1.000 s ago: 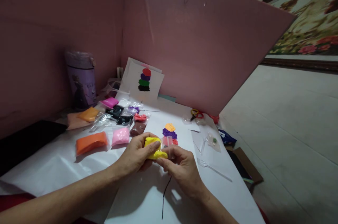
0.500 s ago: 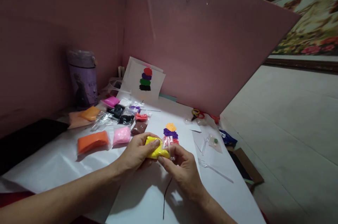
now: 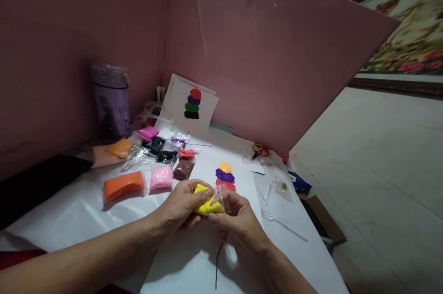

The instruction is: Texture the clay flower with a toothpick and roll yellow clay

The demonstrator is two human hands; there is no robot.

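Observation:
My left hand and my right hand meet over the white paper, both gripping a clear bag of yellow clay. The left fingers wrap the yellow lump; the right thumb and fingers pinch the bag's clear open end. Just beyond the hands lies a sheet with stacked clay patches in orange, purple and red.
Bags of orange, pink, brown, black and other clay lie at the left. A purple cup and a sample card stand against the pink board. Scissors and clear plastic tools lie at the right.
The hands have shifted slightly with the yellow clay bag; my right fingers have worked along its clear end. The view has drifted a little.

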